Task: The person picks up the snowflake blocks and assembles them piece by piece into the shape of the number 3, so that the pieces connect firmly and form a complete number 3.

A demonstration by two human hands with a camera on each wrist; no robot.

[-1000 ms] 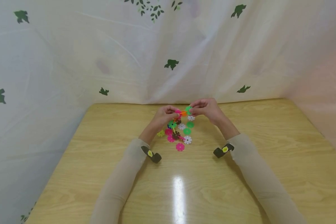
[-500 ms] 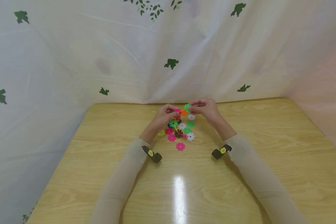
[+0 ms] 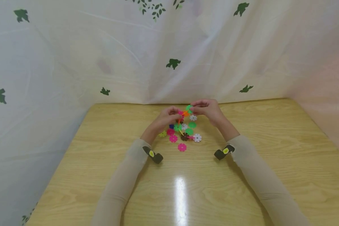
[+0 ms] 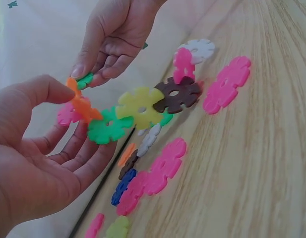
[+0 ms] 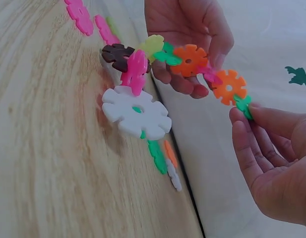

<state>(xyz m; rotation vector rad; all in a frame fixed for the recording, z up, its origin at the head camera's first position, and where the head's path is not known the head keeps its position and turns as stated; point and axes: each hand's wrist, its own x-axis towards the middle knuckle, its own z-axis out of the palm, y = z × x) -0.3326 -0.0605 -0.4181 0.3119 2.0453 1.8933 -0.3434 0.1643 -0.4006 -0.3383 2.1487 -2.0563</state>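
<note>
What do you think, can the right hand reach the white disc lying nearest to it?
Probably yes: the white disc lies on the table close to the right hand, and nothing seems to cover it. But this hand pinches a green disc, so it may need to release that first.

Chain of notched discs (image 4: 140,110) in left hand (image 4: 43,153) and right hand (image 4: 115,39), loose discs (image 4: 166,166) on wooden table (image 4: 252,163).

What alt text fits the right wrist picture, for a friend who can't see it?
The right hand pinches the green end disc of a colorful chain of flower-shaped discs, which the left hand holds partway along. The chain's other end, a white disc, looms large in front, with loose discs on the wooden table.
</note>
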